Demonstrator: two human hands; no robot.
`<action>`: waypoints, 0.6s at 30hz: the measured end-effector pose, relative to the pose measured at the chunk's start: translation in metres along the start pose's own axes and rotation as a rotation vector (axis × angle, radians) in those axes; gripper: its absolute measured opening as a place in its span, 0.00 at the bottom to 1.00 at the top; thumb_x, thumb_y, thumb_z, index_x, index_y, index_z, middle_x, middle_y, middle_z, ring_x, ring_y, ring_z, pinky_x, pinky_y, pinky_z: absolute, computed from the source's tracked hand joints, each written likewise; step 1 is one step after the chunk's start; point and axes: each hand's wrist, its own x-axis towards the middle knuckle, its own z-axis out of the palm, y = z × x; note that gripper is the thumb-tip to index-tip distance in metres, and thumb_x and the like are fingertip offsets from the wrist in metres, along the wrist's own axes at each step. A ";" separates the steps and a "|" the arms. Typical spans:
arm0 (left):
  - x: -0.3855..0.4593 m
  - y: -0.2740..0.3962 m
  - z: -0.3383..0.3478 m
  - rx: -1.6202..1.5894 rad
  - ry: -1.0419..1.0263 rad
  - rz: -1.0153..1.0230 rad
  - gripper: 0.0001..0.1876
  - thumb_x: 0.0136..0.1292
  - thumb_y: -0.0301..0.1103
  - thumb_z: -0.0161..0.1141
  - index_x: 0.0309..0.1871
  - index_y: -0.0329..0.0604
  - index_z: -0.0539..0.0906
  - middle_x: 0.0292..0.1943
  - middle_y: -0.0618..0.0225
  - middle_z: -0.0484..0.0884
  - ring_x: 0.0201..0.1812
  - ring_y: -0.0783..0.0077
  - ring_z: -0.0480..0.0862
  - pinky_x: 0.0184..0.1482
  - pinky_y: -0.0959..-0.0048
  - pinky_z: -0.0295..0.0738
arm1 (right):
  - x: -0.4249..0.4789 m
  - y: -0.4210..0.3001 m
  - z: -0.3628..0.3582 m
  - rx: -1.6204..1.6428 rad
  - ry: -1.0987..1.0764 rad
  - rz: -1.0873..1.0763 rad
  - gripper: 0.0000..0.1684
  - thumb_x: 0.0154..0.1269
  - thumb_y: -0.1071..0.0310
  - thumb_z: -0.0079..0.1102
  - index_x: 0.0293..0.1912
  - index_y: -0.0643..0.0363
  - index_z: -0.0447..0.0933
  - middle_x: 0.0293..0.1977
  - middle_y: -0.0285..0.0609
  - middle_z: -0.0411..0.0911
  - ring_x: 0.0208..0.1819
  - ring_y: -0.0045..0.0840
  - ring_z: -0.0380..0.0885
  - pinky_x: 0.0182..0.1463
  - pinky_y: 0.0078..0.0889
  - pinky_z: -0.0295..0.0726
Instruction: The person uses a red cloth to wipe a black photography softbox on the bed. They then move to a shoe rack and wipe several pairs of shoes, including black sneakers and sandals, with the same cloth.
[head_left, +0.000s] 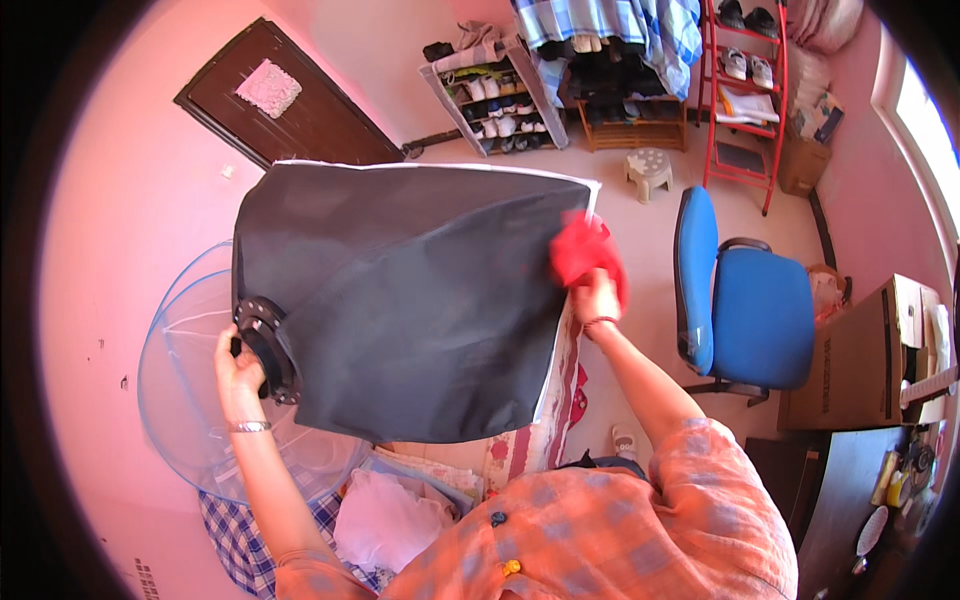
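Note:
A large black fabric softbox (420, 315) with white edging is held up in front of me, its outer side facing me. At its narrow left end, my left hand (241, 367) grips the black mounting ring (270, 351). Bunched in my right hand (598, 296) is a red cloth (587, 251), blurred, against the softbox's right side near the white rim. A bracelet circles each wrist.
Left and below stands a blue-edged mesh tent (180, 352), with pale pink fabric (390, 517) nearby. A blue office chair (761, 319) and a large cardboard box (847, 367) are at right. Beyond are a small stool (649, 166), shoe racks (499, 97) and a red ladder shelf (742, 135).

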 end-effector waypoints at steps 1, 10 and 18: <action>-0.015 -0.007 -0.003 0.022 0.010 0.002 0.08 0.58 0.29 0.63 0.40 0.39 0.80 0.40 0.58 0.85 0.44 0.61 0.85 0.54 0.58 0.80 | -0.009 -0.013 -0.018 -0.072 0.082 0.058 0.12 0.59 0.72 0.54 0.44 0.58 0.73 0.40 0.54 0.75 0.42 0.44 0.77 0.47 0.41 0.77; -0.041 -0.029 -0.009 0.043 0.043 0.066 0.08 0.62 0.29 0.59 0.42 0.37 0.80 0.39 0.57 0.86 0.41 0.61 0.86 0.51 0.62 0.83 | -0.115 -0.185 -0.020 0.164 -0.364 -1.318 0.08 0.52 0.68 0.57 0.36 0.50 0.76 0.34 0.40 0.73 0.38 0.37 0.76 0.41 0.41 0.76; -0.058 -0.026 -0.024 0.035 0.051 -0.016 0.06 0.61 0.32 0.61 0.39 0.41 0.79 0.37 0.62 0.86 0.41 0.63 0.86 0.51 0.61 0.81 | -0.006 0.020 -0.025 -0.096 0.064 0.270 0.17 0.62 0.70 0.51 0.52 0.59 0.69 0.47 0.58 0.74 0.47 0.50 0.77 0.51 0.45 0.76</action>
